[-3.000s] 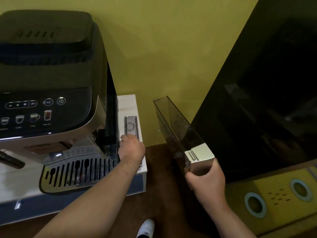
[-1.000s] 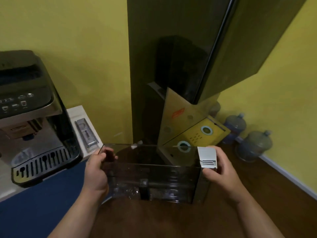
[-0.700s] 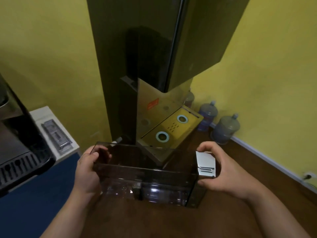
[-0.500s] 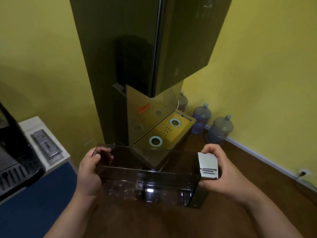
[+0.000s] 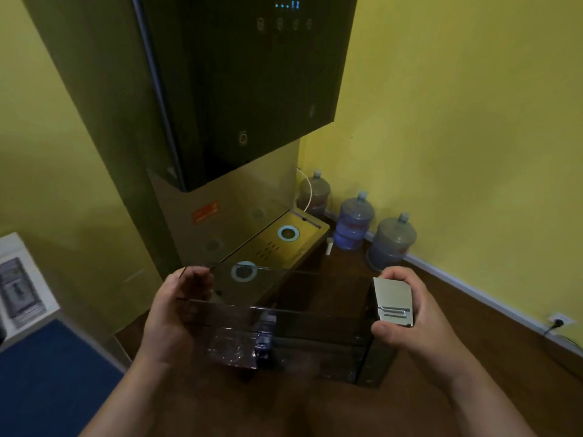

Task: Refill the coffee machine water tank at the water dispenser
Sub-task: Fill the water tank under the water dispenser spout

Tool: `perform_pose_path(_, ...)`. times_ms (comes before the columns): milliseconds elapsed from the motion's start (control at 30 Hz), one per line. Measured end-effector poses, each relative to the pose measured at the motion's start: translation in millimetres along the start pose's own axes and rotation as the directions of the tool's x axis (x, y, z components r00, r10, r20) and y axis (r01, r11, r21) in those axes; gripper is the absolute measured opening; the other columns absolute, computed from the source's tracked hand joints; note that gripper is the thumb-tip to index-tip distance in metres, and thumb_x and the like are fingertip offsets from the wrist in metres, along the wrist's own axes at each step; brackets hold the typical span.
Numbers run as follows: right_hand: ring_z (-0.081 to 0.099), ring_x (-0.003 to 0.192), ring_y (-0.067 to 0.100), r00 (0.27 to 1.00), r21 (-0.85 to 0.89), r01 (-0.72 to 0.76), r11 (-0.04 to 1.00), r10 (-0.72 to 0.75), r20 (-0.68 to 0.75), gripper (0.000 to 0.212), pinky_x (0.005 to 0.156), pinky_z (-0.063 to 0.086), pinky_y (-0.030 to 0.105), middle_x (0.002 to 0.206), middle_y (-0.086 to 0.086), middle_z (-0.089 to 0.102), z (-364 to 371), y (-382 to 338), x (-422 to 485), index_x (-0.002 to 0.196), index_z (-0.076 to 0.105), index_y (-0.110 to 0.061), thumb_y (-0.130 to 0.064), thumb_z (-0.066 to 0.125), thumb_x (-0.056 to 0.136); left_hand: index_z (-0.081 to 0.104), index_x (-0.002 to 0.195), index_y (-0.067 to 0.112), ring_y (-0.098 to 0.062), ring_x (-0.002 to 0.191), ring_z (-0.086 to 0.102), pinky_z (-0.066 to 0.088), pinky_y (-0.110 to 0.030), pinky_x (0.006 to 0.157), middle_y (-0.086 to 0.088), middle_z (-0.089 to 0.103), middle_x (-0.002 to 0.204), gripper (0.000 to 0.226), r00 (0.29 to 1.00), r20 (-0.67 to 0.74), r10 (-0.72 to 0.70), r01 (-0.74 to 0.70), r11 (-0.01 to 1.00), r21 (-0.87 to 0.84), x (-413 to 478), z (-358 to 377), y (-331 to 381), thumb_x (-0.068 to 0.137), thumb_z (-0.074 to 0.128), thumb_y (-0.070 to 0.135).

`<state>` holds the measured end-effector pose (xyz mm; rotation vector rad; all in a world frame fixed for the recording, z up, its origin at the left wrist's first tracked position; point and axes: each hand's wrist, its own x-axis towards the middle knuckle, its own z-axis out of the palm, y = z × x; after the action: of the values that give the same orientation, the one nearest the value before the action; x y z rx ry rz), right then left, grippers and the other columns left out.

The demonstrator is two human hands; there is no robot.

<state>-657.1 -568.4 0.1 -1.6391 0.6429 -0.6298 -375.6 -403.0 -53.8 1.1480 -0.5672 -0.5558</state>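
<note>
Carrying the tank up to the dispenser

Our left hand [image 5: 172, 313] and right hand [image 5: 407, 313] each clamp an end of the smoky water tank [image 5: 284, 323], held level in the air just short of the water dispenser [image 5: 239, 89]; next, we judge, its open top must sit on the drip tray [image 5: 303, 244] under an outlet
</note>
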Motion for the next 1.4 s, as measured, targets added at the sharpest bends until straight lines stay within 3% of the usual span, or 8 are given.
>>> perform_pose_path(67, 0.057, 0.075, 0.005, 1.0, -0.004, 0.006, 1.0, -0.006, 0.017, 0.063, 0.059, 0.048, 0.019, 0.081, -0.015, 0.059, -28.0, 2.4, 7.8, 0.097, 0.058, -0.041, -0.039, 0.087, 0.042, 0.067, 0.099, 0.011, -0.032, 0.095, 0.053, 0.037, -0.046, 0.088, -0.015, 0.063, 0.098, 0.066, 1.0, -0.012, -0.015, 0.015, 1.0, -0.011, 2.3, 24.9, -6.4, 0.065, 0.067, 0.067)
perform_pose_path(167, 0.057, 0.075, 0.003, 0.998, -0.014, 0.03, 0.999, -0.029, 0.052, 0.059, 0.06, 0.048, 0.018, 0.081, -0.019, 0.059, -66.5, 8.0, 19.9, 0.096, 0.059, -0.047, -0.037, 0.085, 0.045, 0.069, 0.093, 0.018, -0.031, 0.094, 0.053, 0.037, -0.047, 0.086, -0.01, 0.064, 0.092, 0.035, 1.0, 0.0, 0.027, -0.027, 0.999, 0.022, 4.6, 60.1, -20.8, 0.074, 0.059, 0.046)
perform_pose_path(267, 0.057, 0.076, 0.003, 0.996, -0.009, 0.029, 1.0, -0.028, 0.079, 0.058, 0.061, 0.049, 0.019, 0.081, -0.021, 0.059, -101.3, 15.7, 31.5, 0.095, 0.059, -0.051, -0.036, 0.084, 0.045, 0.071, 0.085, 0.022, -0.029, 0.089, 0.055, 0.04, -0.042, 0.081, -0.006, 0.065, 0.086, 0.027, 0.998, -0.062, 0.015, -0.014, 1.0, 0.01, 8.7, 94.4, -33.2, 0.073, 0.057, 0.042)
perform_pose_path(433, 0.058, 0.081, 0.005, 0.992, -0.003, 0.043, 0.999, -0.043, 0.117, 0.071, 0.066, 0.049, 0.02, 0.085, -0.019, 0.061, -146.0, 30.5, 54.6, 0.099, 0.06, -0.049, -0.049, 0.092, 0.036, 0.071, 0.081, 0.021, -0.027, 0.089, 0.056, 0.043, -0.039, 0.081, -0.007, 0.064, 0.084, 0.026, 0.993, -0.122, -0.003, 0.002, 1.0, -0.007, 25.8, 137.0, -49.9, 0.068, 0.059, 0.04)
perform_pose_path(900, 0.055, 0.075, -0.004, 0.978, -0.027, 0.076, 0.997, -0.069, 0.198, 0.06, 0.064, 0.045, 0.012, 0.084, -0.023, 0.061, -223.8, 64.8, 224.7, 0.096, 0.06, -0.052, -0.032, 0.083, 0.045, 0.075, 0.08, 0.024, -0.028, 0.088, 0.059, 0.047, -0.037, 0.072, -0.012, 0.064, 0.092, 0.023, 0.934, -0.289, -0.21, 0.189, 0.977, -0.098, 141.8, 211.6, -109.9, 0.074, 0.054, 0.032)
perform_pose_path(1133, 0.057, 0.078, -0.003, 0.968, -0.011, 0.059, 0.998, -0.055, 0.246, 0.058, 0.067, 0.047, 0.012, 0.083, -0.026, 0.062, -243.0, 78.1, 304.7, 0.092, 0.061, -0.055, -0.033, 0.082, 0.043, 0.066, 0.089, 0.018, -0.013, 0.075, 0.064, 0.053, -0.02, 0.061, -0.005, 0.064, 0.085, 0.022, 0.943, -0.31, -0.124, 0.103, 0.991, -0.083, 200.6, 233.8, -126.4, 0.091, 0.044, 0.017)
perform_pose_path(1300, 0.057, 0.079, -0.002, 0.951, 0.015, 0.045, 0.999, -0.048, 0.305, 0.058, 0.066, 0.047, 0.013, 0.085, -0.025, 0.062, -250.1, 86.4, 343.5, 0.093, 0.062, -0.053, -0.032, 0.083, 0.044, 0.066, 0.086, 0.02, -0.018, 0.082, 0.061, 0.053, -0.027, 0.068, -0.005, 0.064, 0.084, 0.021, 0.945, -0.317, -0.086, 0.083, 0.996, -0.025, 224.4, 241.0, -133.8, 0.082, 0.045, 0.024)
perform_pose_path(1400, 0.057, 0.081, 0.003, 0.936, 0.003, 0.016, 1.0, -0.016, 0.351, 0.071, 0.064, 0.048, 0.016, 0.091, -0.012, 0.06, -256.1, 91.8, 367.9, 0.097, 0.061, -0.051, -0.048, 0.093, 0.034, 0.073, 0.074, 0.03, -0.017, 0.077, 0.06, 0.051, -0.028, 0.066, -0.006, 0.063, 0.083, 0.034, 0.93, -0.36, -0.072, 0.071, 0.997, -0.016, 234.5, 249.8, -138.4, 0.087, 0.043, 0.02)
